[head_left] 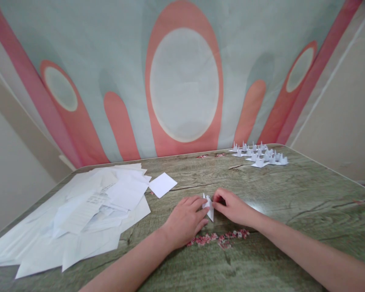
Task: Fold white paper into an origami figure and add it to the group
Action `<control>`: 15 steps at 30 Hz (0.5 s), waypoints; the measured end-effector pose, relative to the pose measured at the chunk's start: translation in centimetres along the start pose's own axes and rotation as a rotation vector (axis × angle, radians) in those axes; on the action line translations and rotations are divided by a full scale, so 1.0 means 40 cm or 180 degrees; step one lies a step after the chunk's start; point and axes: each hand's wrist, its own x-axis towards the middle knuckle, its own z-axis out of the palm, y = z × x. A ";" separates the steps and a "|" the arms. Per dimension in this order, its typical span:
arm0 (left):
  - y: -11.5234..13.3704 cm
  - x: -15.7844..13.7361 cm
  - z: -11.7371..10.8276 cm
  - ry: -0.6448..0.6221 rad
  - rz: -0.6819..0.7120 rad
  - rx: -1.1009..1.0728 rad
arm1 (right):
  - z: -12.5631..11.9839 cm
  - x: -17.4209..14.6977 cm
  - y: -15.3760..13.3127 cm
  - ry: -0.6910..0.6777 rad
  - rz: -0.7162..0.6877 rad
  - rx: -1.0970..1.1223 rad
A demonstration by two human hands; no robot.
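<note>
A small folded white paper crane (209, 207) stands near the middle of the table, between my two hands. My left hand (187, 217) lies low over the table from the left, its fingertips bent against the crane's left side. From the right, my right hand (229, 206) pinches the crane's edge between thumb and forefinger, the other fingers curled in. Parts of the crane are covered by my fingertips. A flat white paper square (163, 185) lies beyond my left hand.
A wide, untidy pile of white paper sheets (88, 211) covers the table's left side. Several finished paper cranes (259, 162) stand grouped at the back right. The wood-grain table (307, 194) carries a printed flower pattern. A patterned backdrop (184, 81) hangs behind it.
</note>
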 end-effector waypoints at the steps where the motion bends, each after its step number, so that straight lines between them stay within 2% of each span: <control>1: -0.001 -0.001 0.004 0.0002 0.0034 0.0005 | -0.003 0.001 0.005 -0.0018 0.0018 0.0113; 6: -0.007 -0.003 0.017 -0.0054 0.0128 0.0024 | -0.002 0.002 0.019 0.0047 0.0014 0.0231; 15: -0.015 -0.004 0.007 -0.0173 0.0231 -0.0127 | 0.014 0.002 0.018 0.0168 -0.0073 0.0195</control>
